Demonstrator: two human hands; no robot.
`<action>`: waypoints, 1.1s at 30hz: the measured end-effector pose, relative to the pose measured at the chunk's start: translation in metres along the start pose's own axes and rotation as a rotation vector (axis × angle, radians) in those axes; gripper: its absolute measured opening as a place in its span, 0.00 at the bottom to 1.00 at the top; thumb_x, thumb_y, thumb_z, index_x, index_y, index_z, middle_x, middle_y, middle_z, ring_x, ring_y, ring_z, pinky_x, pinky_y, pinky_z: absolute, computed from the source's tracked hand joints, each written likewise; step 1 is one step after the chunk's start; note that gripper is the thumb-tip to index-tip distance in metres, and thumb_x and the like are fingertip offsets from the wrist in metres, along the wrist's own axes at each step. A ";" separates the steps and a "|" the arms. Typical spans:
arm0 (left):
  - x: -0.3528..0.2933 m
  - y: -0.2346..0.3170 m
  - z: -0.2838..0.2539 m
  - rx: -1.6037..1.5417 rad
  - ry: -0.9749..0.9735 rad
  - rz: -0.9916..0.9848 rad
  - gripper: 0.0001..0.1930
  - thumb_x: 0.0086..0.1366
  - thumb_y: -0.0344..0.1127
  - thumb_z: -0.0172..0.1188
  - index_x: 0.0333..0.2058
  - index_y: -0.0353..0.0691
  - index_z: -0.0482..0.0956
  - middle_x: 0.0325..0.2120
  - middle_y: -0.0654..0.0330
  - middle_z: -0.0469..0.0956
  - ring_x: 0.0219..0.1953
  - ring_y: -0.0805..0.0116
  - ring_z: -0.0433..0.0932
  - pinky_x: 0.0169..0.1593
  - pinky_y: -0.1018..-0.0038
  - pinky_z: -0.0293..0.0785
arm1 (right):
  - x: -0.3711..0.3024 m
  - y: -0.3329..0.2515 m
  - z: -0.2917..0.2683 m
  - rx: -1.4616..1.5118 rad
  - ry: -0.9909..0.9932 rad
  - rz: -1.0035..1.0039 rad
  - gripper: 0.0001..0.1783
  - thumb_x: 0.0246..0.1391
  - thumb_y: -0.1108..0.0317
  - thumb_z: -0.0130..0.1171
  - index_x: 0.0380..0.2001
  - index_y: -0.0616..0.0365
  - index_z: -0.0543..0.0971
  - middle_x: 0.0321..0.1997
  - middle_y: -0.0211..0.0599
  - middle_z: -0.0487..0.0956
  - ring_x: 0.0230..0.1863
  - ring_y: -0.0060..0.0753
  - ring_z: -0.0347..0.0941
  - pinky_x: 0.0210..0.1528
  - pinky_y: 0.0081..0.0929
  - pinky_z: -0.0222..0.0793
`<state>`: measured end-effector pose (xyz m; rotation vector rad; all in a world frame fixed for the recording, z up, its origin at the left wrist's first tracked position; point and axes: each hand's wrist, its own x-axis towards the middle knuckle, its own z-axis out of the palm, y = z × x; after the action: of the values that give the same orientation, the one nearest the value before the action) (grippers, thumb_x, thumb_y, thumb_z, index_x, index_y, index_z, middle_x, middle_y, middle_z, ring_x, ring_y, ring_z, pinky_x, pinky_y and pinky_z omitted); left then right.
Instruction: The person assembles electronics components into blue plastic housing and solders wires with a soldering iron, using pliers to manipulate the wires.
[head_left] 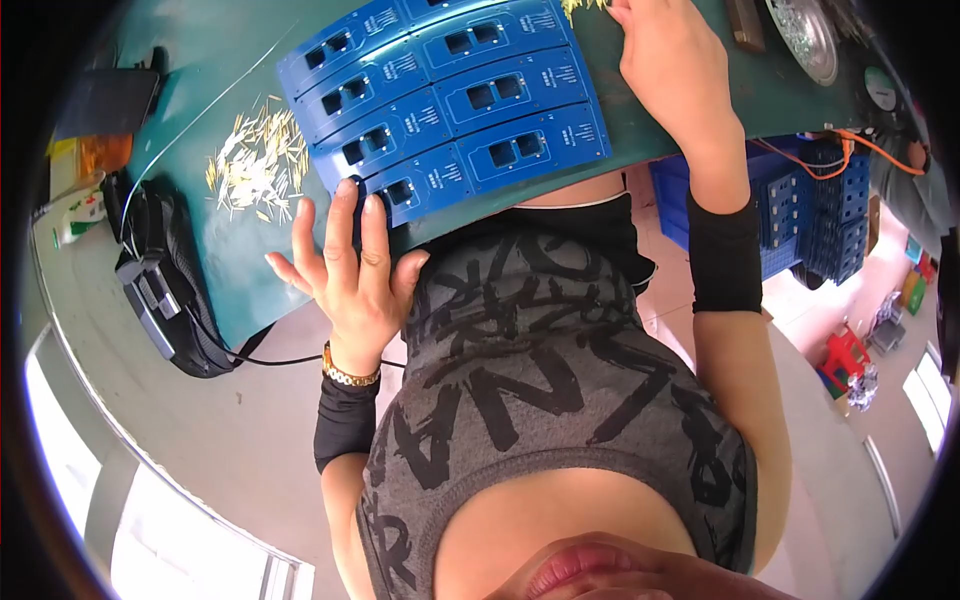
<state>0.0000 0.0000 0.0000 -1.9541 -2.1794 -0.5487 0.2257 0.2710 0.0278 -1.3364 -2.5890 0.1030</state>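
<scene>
Grey top (540,400) nearest; blue PCBs (470,120) btwn L hand (355,285), spread wide, & R hand (675,80), grip unclear.

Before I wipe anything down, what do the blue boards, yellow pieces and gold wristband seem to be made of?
Blue boards: probably coated circuit laminate, glossy, with pale printed lines and bright reflections.
Yellow pieces: unclear, perhaps plastic or plated metal; slim, pale, too small to tell.
Wristband: likely polished metal, from its shiny links.

Bright light fills the scene; white panels (160,540) at lower left are blown out. Glare streaks the blue boards (425,125), and straight edges curve toward dark corners.
</scene>
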 end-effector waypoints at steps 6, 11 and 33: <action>0.006 0.004 -0.002 -0.010 -0.027 -0.051 0.23 0.69 0.57 0.49 0.53 0.54 0.81 0.61 0.64 0.70 0.67 0.49 0.58 0.70 0.47 0.16 | -0.004 0.024 0.013 0.483 0.296 -0.083 0.12 0.64 0.73 0.53 0.50 0.57 0.77 0.34 0.28 0.78 0.33 0.22 0.71 0.36 0.20 0.67; 0.003 0.001 -0.003 -0.086 0.001 -0.073 0.23 0.69 0.57 0.50 0.54 0.54 0.80 0.60 0.63 0.72 0.66 0.53 0.61 0.70 0.48 0.20 | -0.026 -0.063 -0.028 0.812 0.214 -0.162 0.06 0.57 0.80 0.57 0.35 0.61 0.82 0.35 0.37 0.81 0.36 0.32 0.78 0.41 0.23 0.73; -0.003 0.004 0.009 -0.265 0.233 -0.170 0.30 0.53 0.34 0.67 0.57 0.45 0.73 0.54 0.62 0.75 0.61 0.54 0.67 0.68 0.45 0.33 | -0.045 -0.140 0.004 0.596 0.096 -0.506 0.05 0.46 0.74 0.68 0.29 0.56 0.83 0.28 0.30 0.75 0.33 0.34 0.68 0.35 0.27 0.65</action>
<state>0.0056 0.0008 -0.0086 -1.7207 -2.2269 -1.0841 0.1386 0.1529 0.0398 -0.4594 -2.4367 0.6401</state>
